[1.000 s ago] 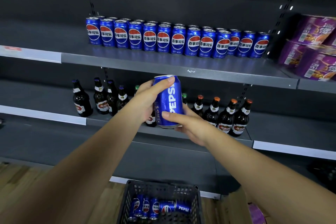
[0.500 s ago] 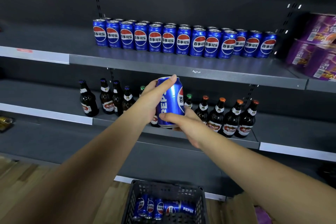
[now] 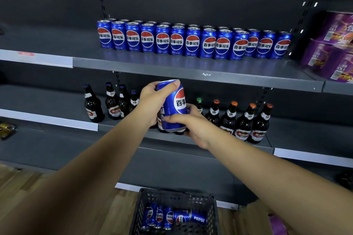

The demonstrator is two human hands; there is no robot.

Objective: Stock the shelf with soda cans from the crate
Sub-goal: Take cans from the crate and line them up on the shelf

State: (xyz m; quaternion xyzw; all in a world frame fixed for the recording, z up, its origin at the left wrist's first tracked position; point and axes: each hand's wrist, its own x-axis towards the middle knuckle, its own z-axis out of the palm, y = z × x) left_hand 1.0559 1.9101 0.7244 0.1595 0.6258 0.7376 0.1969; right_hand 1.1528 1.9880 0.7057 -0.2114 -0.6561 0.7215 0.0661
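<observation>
Nearest, spare cans (image 3: 172, 217) are seen in the crate (image 3: 136, 212). One soda can (image 3: 174, 108) is held tilted above it: top wrapped by the left grip (image 3: 152, 101), base clasped by the right grip (image 3: 193, 127). Judged full, stiff, slick; best taken round the sidewall. Beyond, the shelf (image 3: 172, 69) is lined with a can row (image 3: 193, 43).

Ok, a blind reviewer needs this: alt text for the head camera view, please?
Two bare hands hold a blue Pepsi can before dark store shelving, the left hand gripping its top, the right hand its base. Matching cans line the upper shelf, beer bottles stand below, and a black crate on the floor holds more cans.
</observation>
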